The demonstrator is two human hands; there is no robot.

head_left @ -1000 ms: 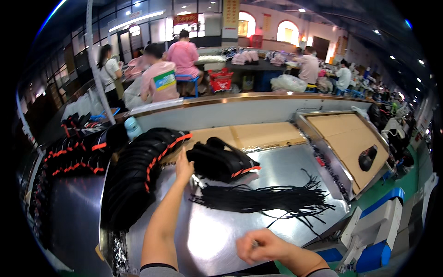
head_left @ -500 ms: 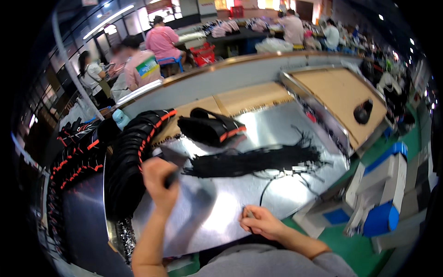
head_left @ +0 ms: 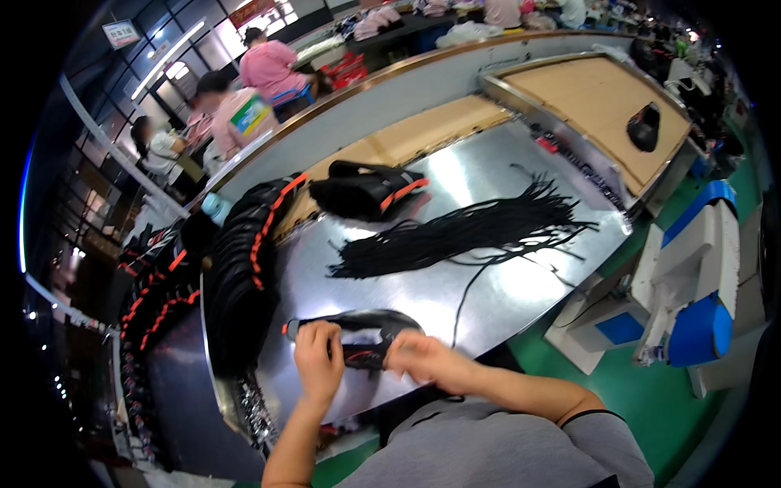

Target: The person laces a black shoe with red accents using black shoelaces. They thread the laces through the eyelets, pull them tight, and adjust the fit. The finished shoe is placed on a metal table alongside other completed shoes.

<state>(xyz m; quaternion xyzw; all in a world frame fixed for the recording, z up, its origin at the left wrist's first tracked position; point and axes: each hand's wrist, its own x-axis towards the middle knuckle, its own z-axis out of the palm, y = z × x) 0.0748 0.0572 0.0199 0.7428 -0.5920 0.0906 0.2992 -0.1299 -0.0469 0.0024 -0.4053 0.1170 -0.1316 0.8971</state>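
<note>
A black shoe upper (head_left: 364,355) with orange and grey trim lies low over the metal worktable (head_left: 325,302), close in front of me. My left hand (head_left: 319,358) is closed on its left end. At its right end is my right hand (head_left: 429,359), fingers pinched together and blurred; what they hold cannot be made out. Beyond them stretches a bundle of black shoelaces (head_left: 464,232), with one loose lace (head_left: 462,305) trailing down toward my right forearm.
A long row of nested black uppers (head_left: 244,252) lines the table's left side. Two or so more uppers (head_left: 366,191) lie at the back. On the right are a cardboard-lined tray (head_left: 586,93) holding a dark piece (head_left: 643,128) and a white-and-blue machine (head_left: 691,276). People sit beyond the partition.
My left hand has come down and nearer with an upper, which now shows between both hands. My right hand has moved up to it. The view has tilted downward.
</note>
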